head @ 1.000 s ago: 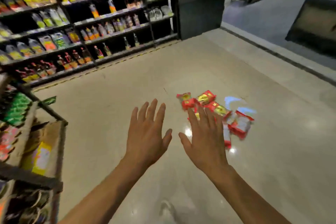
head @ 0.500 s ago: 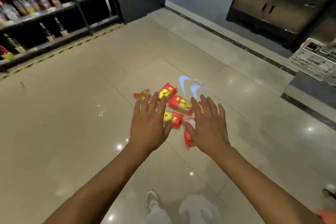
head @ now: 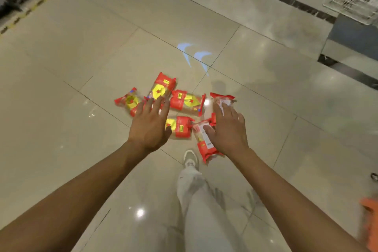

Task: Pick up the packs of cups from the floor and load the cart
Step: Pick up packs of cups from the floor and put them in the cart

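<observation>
Red and yellow plastic wrap is what I'm dealing with, a loose scatter of packs of cups (head: 185, 102) lying on the shiny tile floor (head: 81, 47) right ahead of my shoe (head: 191, 158). Both hands are spread open over the pile, nothing gripped yet: my left hand (head: 150, 127) hangs above the left packs, my right hand (head: 228, 131) above the pale-sided pack (head: 204, 139) nearest me. Can't tell if any fingertip is actually touching the wrap. My guess is these weigh next to nothing and the film is slick and crinkly, so pinching a sealed red end would probably slip. I'd wrap my fingers around the middle of a sleeve, gently, since stacked cups crush easily. No cart in view from here.
</observation>
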`<state>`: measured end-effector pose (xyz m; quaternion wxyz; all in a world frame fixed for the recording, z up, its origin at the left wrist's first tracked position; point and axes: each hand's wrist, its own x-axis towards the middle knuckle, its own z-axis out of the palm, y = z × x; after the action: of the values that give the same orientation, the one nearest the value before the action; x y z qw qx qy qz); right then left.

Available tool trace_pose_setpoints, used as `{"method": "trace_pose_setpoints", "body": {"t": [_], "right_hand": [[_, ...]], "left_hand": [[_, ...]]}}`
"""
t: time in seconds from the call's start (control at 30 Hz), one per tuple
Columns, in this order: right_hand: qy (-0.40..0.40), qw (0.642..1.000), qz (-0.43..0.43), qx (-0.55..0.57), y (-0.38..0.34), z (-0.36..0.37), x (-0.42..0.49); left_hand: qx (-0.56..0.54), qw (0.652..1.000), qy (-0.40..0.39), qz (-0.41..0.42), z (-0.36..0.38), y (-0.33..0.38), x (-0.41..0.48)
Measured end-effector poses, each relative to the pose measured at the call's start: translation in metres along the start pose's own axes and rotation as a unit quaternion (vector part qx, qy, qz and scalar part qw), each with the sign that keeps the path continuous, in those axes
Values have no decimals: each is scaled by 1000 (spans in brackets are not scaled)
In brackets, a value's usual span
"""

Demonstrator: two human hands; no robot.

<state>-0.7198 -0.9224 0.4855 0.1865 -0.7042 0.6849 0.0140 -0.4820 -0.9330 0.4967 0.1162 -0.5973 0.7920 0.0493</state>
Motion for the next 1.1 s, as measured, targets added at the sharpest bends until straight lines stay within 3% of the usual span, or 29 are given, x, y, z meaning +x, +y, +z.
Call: {"method": "trace_pose_setpoints", "body": {"t": [0.27, 0.47, 0.63, 0.83, 0.97, 1.03, 1.1], "right_hand": [[-124, 991, 49, 15, 70, 218, 164], [-176, 978, 101, 40, 131, 393, 231], [-208, 954, 179, 124, 178, 497, 264], [-222, 887, 247, 322, 226, 567, 289], [-215, 852, 266, 396, 218, 578, 285], [-181, 869, 245, 389, 201, 569, 282], [-138, 913, 210, 323, 177, 539, 279]], "left_hand": [[56, 991, -118, 26, 229, -32, 188], [72, 974, -199, 80, 420, -40, 269], [45, 963, -246, 103, 530, -38, 328], [-116, 921, -363, 82, 595, -47, 375], [-173, 914, -363, 52, 601, -57, 360], [-195, 925, -326, 23, 596, -64, 338], [-201, 946, -254, -13, 574, -73, 312]]}}
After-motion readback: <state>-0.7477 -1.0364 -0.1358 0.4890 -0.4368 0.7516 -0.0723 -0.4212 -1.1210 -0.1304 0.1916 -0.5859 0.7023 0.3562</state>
